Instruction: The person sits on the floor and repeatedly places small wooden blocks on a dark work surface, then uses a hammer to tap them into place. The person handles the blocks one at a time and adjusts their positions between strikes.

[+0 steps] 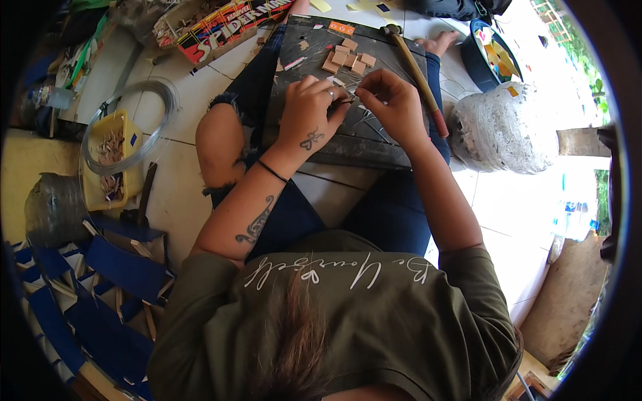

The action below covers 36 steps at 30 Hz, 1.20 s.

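Observation:
Both my hands work close together over a dark board (301, 47) between my knees. My left hand (309, 112) is closed, pinching a small brown piece (348, 99) at its fingertips; its exact kind is too small to tell. Beside it my right hand (396, 107) has thumb and forefinger curled together at the same spot, and what they hold is hidden. Several small square wooden blocks (350, 59) lie in a cluster just beyond the fingers. Thin wire pieces (374, 123) are scattered on the board under my hands.
A hammer (416, 72) lies along the board's right side. Further right stand a dark tub (476, 63) of paper scraps and a wrapped silvery bundle (505, 127). At left, a wire coil (172, 107) leans over a yellow tray (134, 160); a colourful box (224, 33) stands beyond.

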Each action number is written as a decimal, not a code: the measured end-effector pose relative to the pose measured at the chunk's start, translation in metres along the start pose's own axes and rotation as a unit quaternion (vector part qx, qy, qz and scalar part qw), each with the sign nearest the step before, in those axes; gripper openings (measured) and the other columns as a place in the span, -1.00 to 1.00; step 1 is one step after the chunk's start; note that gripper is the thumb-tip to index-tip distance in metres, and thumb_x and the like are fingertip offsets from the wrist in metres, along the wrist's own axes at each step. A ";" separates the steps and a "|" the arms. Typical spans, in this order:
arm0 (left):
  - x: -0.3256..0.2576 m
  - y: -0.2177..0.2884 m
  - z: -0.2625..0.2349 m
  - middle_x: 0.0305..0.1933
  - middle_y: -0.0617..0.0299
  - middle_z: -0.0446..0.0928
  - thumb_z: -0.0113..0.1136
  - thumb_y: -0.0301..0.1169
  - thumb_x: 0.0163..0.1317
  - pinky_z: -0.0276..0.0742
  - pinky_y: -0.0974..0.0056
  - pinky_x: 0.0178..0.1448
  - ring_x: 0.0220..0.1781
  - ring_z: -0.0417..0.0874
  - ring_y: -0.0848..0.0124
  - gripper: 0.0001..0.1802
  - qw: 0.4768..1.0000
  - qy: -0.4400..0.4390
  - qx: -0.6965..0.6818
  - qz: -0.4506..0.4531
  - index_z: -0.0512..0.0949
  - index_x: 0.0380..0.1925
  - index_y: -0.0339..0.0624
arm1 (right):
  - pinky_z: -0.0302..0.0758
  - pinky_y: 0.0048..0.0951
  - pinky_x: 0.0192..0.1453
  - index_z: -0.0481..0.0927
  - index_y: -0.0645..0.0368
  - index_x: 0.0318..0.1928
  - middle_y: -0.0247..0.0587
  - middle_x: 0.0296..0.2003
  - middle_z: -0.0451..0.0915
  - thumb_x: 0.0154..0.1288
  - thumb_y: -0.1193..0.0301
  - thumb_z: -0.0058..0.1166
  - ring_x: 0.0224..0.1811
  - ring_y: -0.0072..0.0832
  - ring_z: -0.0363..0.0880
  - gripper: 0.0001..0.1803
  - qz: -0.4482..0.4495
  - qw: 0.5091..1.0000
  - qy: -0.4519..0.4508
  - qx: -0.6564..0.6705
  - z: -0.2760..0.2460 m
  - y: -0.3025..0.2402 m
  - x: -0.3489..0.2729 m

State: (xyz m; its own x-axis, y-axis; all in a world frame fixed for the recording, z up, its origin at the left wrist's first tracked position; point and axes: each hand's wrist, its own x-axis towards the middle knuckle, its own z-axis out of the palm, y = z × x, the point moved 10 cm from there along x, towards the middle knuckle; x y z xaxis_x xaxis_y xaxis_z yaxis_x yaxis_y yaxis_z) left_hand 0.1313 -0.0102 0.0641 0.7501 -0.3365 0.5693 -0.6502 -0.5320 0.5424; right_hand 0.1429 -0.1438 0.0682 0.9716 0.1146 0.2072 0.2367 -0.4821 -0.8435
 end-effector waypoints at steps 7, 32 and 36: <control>0.000 -0.005 0.001 -0.37 0.34 0.55 0.37 -0.40 0.02 0.37 0.15 -0.01 -0.18 0.51 0.26 -0.90 0.999 -0.014 -0.026 -0.018 0.66 -0.43 -0.09 | 0.58 -0.56 -0.15 0.59 0.29 -0.29 -0.29 -0.40 0.70 0.20 0.56 0.25 -0.32 -0.64 0.67 -0.89 -0.018 0.998 -0.010 -0.060 0.001 -0.008 -0.001; 0.007 -0.009 -0.002 -0.36 0.18 0.58 0.31 -0.50 0.10 0.47 0.20 -0.17 -0.25 0.60 0.21 -0.91 0.992 -0.002 -0.113 -0.047 0.61 -0.39 -0.27 | 0.57 -0.29 -0.15 0.62 0.24 -0.25 -0.06 -0.31 0.63 0.09 0.45 0.29 -0.28 -0.17 0.65 -0.79 -0.092 0.989 -0.046 -0.104 0.013 -0.031 0.010; 0.009 -0.009 -0.003 -0.45 0.13 0.55 0.30 -0.53 0.11 0.49 0.16 -0.23 -0.37 0.58 0.16 -0.93 0.986 0.019 -0.159 -0.041 0.59 -0.46 -0.28 | 0.50 -0.22 0.05 0.63 0.21 -0.16 -0.06 -0.14 0.59 0.07 0.36 0.36 -0.05 -0.11 0.58 -0.67 -0.140 0.966 0.078 -0.205 -0.026 -0.029 0.003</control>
State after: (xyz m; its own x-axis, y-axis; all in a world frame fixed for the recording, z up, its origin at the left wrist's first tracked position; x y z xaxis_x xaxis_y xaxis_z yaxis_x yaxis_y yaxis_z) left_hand 0.1435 -0.0062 0.0669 0.8001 -0.2696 0.5358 -0.5977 -0.2833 0.7500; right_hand 0.1391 -0.1521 0.1067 0.8494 0.1744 0.4980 0.4388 -0.7577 -0.4831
